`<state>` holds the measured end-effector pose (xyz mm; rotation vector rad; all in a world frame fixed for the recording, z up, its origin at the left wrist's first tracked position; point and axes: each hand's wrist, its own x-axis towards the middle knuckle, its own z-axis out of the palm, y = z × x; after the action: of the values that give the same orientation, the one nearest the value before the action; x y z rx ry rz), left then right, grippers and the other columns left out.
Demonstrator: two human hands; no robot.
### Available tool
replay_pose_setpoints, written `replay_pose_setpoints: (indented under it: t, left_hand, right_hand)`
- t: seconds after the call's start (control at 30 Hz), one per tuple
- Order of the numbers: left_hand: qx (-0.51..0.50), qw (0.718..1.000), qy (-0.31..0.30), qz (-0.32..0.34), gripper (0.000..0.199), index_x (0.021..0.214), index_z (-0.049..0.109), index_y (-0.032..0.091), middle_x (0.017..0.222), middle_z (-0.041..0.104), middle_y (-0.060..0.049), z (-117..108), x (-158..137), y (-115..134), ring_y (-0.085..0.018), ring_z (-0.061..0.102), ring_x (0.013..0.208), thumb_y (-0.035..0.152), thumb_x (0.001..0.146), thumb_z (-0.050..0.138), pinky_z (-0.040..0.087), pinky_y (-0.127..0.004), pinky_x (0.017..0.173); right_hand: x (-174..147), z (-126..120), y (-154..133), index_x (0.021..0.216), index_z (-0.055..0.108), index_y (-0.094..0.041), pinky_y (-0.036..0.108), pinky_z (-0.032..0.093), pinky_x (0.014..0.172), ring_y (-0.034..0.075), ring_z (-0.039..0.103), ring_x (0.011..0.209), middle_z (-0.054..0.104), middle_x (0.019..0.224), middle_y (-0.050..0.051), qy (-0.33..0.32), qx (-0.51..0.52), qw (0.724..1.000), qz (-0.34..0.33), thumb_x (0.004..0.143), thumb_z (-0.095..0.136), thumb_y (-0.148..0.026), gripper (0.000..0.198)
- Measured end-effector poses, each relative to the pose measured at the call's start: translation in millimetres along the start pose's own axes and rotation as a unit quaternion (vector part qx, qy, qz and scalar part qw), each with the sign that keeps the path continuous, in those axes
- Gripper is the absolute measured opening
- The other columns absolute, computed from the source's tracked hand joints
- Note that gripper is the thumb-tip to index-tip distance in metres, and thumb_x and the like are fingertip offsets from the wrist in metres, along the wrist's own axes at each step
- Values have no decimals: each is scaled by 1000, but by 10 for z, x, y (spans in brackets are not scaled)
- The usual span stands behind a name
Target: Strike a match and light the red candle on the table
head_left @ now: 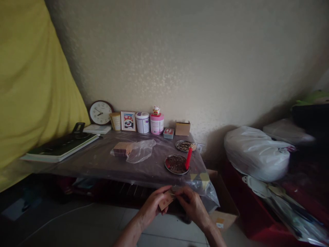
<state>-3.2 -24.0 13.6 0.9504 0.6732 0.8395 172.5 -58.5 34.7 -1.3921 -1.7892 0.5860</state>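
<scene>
In front of the table's near edge, my left hand (156, 199) is closed around a small brown matchbox (166, 201), held at a tilt. My right hand (190, 203) meets it at the far end, thumb and fingers pinched together. What lies between those fingers is too small and dim to make out. Just beyond my hands, a red candle (189, 158) leans slightly in a round metal dish (177, 173) of dark debris. Behind it, a second dish (177, 146) holds several pale sticks that look like matches.
A brown block-shaped pack (122, 149) lies beside crumpled clear plastic (141, 151) on the film-covered table (102, 168). Along the wall stand a clock (101, 113), a framed picture (128, 121), tubs (142, 123) and a small carton (182, 128). A cardboard box (223, 202) sits on the floor at right.
</scene>
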Motion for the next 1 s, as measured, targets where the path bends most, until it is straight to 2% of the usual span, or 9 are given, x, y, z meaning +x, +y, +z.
replay_pose_setpoints:
  t: [0.2, 0.43, 0.63, 0.83, 1.0]
  left_hand:
    - [4, 1000, 7, 4, 47, 119, 51, 12, 73, 64, -4, -1, -3, 21, -10, 50, 49, 29, 75, 48, 29, -23, 44]
    - [1, 1000, 17, -5, 38, 108, 56, 14, 75, 64, -4, 53, -7, 26, -11, 54, 52, 26, 73, 47, 35, -24, 49]
    - [-3, 1000, -13, 12, 30, 99, 60, 14, 67, 62, -1, 69, 13, -19, -12, 53, 51, 26, 74, 48, 35, -25, 48]
    - [-6, 999, -37, 14, 29, 101, 61, 14, 69, 61, -2, 104, -2, 6, -12, 53, 54, 25, 78, 47, 36, -25, 51]
    - [-14, 999, -26, 24, 29, 102, 61, 15, 72, 62, -3, 117, -20, 37, -13, 54, 56, 26, 78, 49, 37, -25, 52]
  right_hand:
    - [17, -43, -27, 86, 66, -19, 25, 45, 74, 15, 61, 80, 62, 84, 4, 13, 6, 1000, -24, 84, 48, -17, 18]
    - [-8, -5, 9, 86, 64, -19, 25, 46, 74, 15, 59, 81, 59, 86, 4, 28, -26, 998, -57, 82, 48, -11, 18]
    - [-11, -7, -68, 86, 65, -20, 25, 47, 74, 14, 60, 80, 61, 86, 4, 17, 33, 997, -67, 84, 50, -17, 16]
    - [-9, 42, -72, 82, 65, -20, 24, 47, 73, 14, 60, 78, 62, 82, 2, 50, 150, 987, -22, 83, 57, -32, 15]
    - [4, 70, -40, 80, 65, -18, 22, 48, 69, 14, 60, 74, 65, 79, 2, 59, 274, 958, 52, 77, 63, -40, 22]
